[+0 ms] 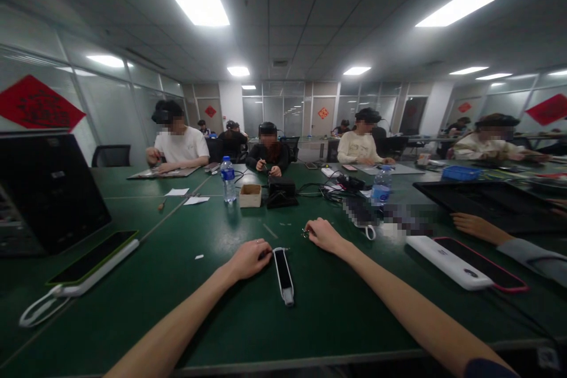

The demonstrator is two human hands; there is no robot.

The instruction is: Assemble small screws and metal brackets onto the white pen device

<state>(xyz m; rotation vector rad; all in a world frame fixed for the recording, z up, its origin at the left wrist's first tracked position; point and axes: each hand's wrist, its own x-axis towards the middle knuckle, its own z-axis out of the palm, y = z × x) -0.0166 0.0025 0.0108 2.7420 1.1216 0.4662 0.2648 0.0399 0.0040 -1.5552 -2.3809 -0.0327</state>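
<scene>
On the green table lies a slim white-framed device [284, 276] with a long dark face and a grey lower end, shaped like a scanning pen. Just left of its upper end rests my left hand [251, 258], fingers curled; whatever they may hold is hidden. Farther forward and to the right, my right hand [326, 235] pinches a small shiny metal piece [305, 233] at its fingertips, too small to name. A gap of bare table separates that hand from the device. A small white scrap [199, 257] lies left of my left hand.
A water bottle [228, 180] and a small cardboard box [250, 195] stand ahead. Right are a second bottle [381, 186], a white power bank [447, 261], a phone [482, 263] and a co-worker's hand [476, 229]. A phone [95, 257] and black panel [53, 189] are left.
</scene>
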